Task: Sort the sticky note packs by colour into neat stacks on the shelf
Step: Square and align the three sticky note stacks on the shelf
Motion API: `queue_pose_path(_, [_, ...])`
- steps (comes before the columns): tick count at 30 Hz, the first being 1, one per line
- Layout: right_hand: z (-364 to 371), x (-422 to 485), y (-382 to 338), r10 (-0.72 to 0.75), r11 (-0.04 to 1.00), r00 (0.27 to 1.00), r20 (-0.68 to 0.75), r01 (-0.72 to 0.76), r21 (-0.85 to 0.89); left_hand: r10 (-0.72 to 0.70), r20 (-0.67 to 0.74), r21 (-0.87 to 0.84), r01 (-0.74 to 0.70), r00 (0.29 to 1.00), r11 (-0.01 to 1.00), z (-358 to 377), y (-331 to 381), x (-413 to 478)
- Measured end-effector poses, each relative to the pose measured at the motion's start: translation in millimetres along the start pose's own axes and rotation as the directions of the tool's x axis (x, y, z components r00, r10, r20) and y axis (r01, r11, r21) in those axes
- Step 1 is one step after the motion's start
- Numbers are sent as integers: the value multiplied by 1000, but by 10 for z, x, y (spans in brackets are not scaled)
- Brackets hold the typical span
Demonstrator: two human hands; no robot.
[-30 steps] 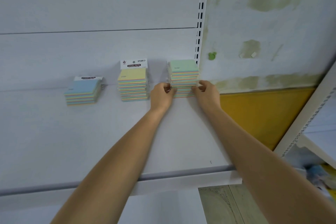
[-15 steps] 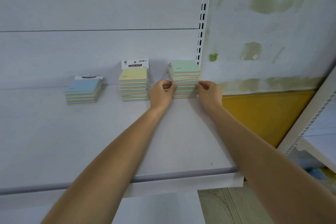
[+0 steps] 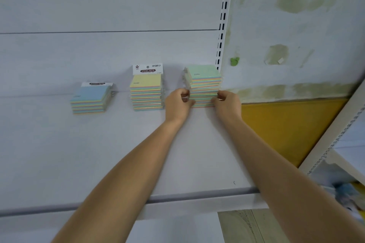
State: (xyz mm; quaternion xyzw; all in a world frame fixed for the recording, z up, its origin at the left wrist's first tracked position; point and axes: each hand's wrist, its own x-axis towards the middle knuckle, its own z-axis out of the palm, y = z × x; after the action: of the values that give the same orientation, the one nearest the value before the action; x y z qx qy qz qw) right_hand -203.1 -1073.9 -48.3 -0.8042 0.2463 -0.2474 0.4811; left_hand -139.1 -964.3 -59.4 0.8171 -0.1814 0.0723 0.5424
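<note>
Sorting looks nearly done: three colour stacks stand on the shelf [image 3: 118,154].
The left hand [image 3: 178,102] and right hand [image 3: 227,102] clasp the green-topped stack [image 3: 204,83] between them, probably squaring it. The yellow-topped stack [image 3: 147,92] sits just left of the left hand, the blue-topped stack [image 3: 90,98] farther left.

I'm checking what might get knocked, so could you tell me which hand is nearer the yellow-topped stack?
Left. The left hand sits between the yellow-topped stack and the green-topped stack; the right hand grips that stack's far side.
</note>
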Motion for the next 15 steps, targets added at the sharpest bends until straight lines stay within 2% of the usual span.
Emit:
queue_pose_path(6, [0, -56, -15, -34, 999, 999, -4, 34, 20, 12, -49, 16, -11, 999, 1000, 2, -7, -24])
queue_pose_path(9, [-25, -94, -44, -62, 995, 998, -25, 64, 73, 52, -116, -9, -53, 992, 999, 10, 28, -64])
queue_pose_path(15, [-19, -28, -13, -30, 991, 996, -88, 41, 128, 111, -141, -41, -118, 984, 992, -8, 40, -38])
